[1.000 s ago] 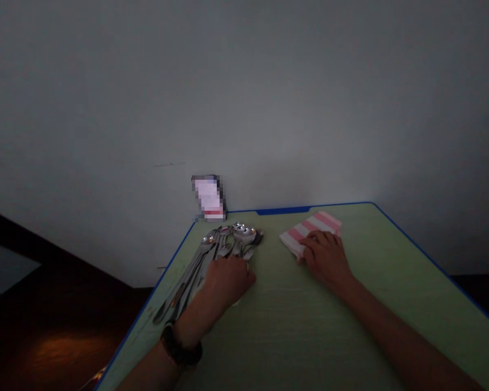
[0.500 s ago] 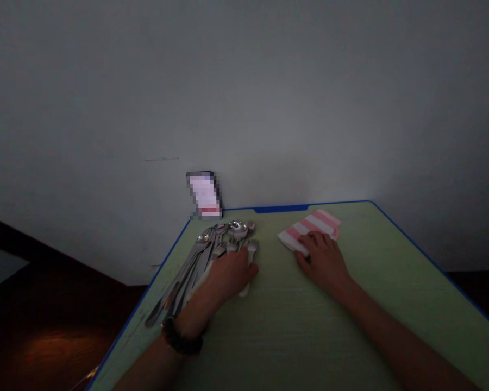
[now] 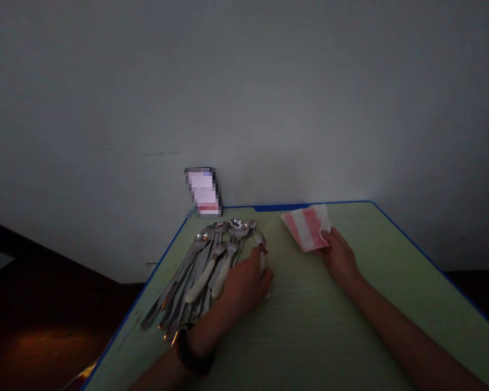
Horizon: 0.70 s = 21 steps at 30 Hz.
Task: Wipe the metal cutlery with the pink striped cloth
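A pink-and-white striped cloth (image 3: 307, 228), folded, is pinched at its near right corner by my right hand (image 3: 342, 258), its left part tilted up off the table. My left hand (image 3: 246, 282) is closed at the right side of the cutlery pile, around a fork (image 3: 259, 238) whose head points away from me; my fingers cover most of its handle. Left of that hand lie two white-handled forks (image 3: 206, 277) on top of several metal knives and spoons. A round spoon bowl (image 3: 239, 229) shines at the far end of the pile.
A phone with a blurred screen (image 3: 204, 190) leans on the wall (image 3: 309, 108) at the table's far left corner. The pale green table (image 3: 301, 331) has a blue edge. A dark floor (image 3: 52, 336) shows on the left.
My right hand has picked up the cloth's edge, turning the cloth from flat to tilted. My left hand has moved right with a fork, uncovering the white-handled forks.
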Available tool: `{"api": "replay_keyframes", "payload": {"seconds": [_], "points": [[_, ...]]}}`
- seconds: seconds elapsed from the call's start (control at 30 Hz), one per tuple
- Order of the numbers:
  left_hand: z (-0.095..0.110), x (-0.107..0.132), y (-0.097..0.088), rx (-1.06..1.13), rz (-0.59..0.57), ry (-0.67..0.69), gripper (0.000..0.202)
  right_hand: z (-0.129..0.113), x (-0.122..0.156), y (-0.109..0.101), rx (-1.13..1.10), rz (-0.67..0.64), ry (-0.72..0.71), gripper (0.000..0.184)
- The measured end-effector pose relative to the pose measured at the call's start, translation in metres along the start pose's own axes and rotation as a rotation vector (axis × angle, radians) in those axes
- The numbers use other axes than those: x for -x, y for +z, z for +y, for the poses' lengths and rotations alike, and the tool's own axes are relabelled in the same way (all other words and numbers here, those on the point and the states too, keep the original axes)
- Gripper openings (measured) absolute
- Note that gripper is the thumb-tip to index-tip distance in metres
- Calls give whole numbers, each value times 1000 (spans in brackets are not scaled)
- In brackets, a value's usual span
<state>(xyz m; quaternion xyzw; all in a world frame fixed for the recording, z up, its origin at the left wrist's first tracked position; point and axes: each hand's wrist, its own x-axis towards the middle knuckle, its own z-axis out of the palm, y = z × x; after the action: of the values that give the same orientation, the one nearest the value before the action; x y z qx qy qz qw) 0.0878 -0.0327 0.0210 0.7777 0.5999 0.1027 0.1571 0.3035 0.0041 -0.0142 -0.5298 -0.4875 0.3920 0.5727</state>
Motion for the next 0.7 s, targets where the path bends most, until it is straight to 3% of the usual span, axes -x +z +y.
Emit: {"api": "replay_keyframes", "payload": {"seconds": [0.33, 0.6, 0.7], "points": [[14, 17, 6, 350, 22, 69, 33, -9, 4, -2, -457, -119, 218, 29], [3, 12, 10, 756, 59, 24, 28, -16, 18, -2, -482, -253, 312, 47], [4, 10, 11, 861, 27, -10, 31, -16, 24, 2, -518, -283, 257, 41]]}}
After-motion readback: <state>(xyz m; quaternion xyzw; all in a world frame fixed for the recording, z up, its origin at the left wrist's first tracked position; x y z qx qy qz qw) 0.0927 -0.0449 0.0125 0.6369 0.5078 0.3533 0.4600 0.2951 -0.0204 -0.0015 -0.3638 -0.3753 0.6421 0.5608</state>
